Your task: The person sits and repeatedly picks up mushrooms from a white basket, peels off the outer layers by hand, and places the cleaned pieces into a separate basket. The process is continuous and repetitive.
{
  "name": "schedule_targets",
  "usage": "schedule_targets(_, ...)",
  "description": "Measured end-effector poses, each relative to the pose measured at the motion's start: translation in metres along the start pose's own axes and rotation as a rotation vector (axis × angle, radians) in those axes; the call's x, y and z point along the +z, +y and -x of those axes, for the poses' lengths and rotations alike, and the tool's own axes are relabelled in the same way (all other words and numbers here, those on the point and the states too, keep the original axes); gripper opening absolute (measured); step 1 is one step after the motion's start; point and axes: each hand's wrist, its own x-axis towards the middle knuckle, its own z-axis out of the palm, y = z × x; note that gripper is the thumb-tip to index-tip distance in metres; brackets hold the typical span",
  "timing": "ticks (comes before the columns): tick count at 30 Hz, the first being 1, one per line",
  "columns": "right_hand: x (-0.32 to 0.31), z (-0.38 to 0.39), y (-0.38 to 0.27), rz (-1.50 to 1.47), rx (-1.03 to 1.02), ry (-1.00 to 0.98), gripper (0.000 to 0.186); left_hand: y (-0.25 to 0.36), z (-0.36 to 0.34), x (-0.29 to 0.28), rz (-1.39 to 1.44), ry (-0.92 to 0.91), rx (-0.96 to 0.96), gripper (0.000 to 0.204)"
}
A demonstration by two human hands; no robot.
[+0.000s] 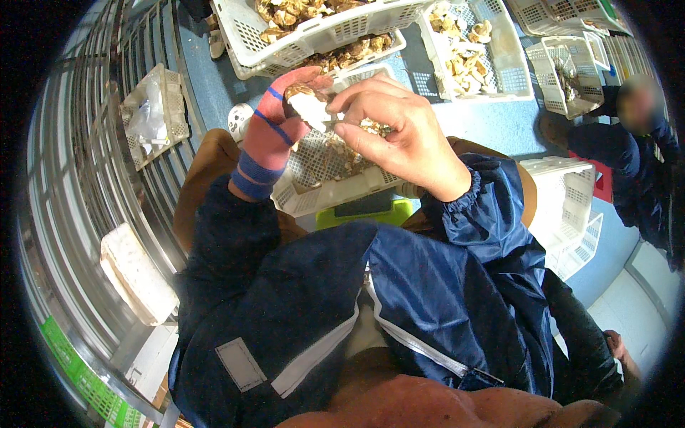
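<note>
In my left hand (275, 121), which wears a pink knit glove with blue stripes, is a mushroom (310, 108) with a brown cap edge and a bright white face turned up. My bare right hand (389, 125) comes in from the right, thumb and fingers pinched together at the mushroom's edge. A small dark tip shows between those fingers, perhaps a short blade; most of it is hidden. Below both hands a white perforated crate (314, 198) holds small pale and brown scraps.
Ahead, a white crate (314, 37) of brown mushrooms sits over another. A crate (526, 75) of pale cut pieces stands to its right. Metal racking (78, 178) lines the left, with a white foam box (139, 274). Another person (628, 153) is at the far right.
</note>
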Motion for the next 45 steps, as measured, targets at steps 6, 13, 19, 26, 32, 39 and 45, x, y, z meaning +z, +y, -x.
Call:
schedule_targets(6,0.000,0.002,0.001,-0.028,0.040,0.013,0.008,-0.003,0.000,-0.001,0.023,0.007,-0.069,0.072)
schedule_targets(13,-0.014,0.003,0.017,0.261,0.237,0.178,0.009,-0.007,0.003,0.000,-0.245,0.182,-0.084,0.066)
schedule_targets(19,0.015,0.004,0.017,0.225,0.066,0.117,0.014,0.010,0.004,0.010,-1.095,0.233,0.019,0.050)
schedule_targets(26,0.037,0.005,0.024,0.293,0.010,0.152,0.013,0.021,-0.004,0.033,-1.436,0.186,-0.019,0.051)
schedule_targets(32,0.037,0.009,0.023,0.378,0.018,0.129,0.014,0.018,-0.006,0.038,-1.523,0.169,0.100,0.047)
schedule_targets(39,0.028,0.013,0.028,0.193,0.192,0.182,0.013,0.016,-0.006,0.032,-1.372,0.087,0.099,0.050)
schedule_targets(45,-0.007,0.014,0.048,-0.067,0.630,0.126,0.010,0.009,-0.002,0.008,-0.730,0.000,-0.018,0.057)
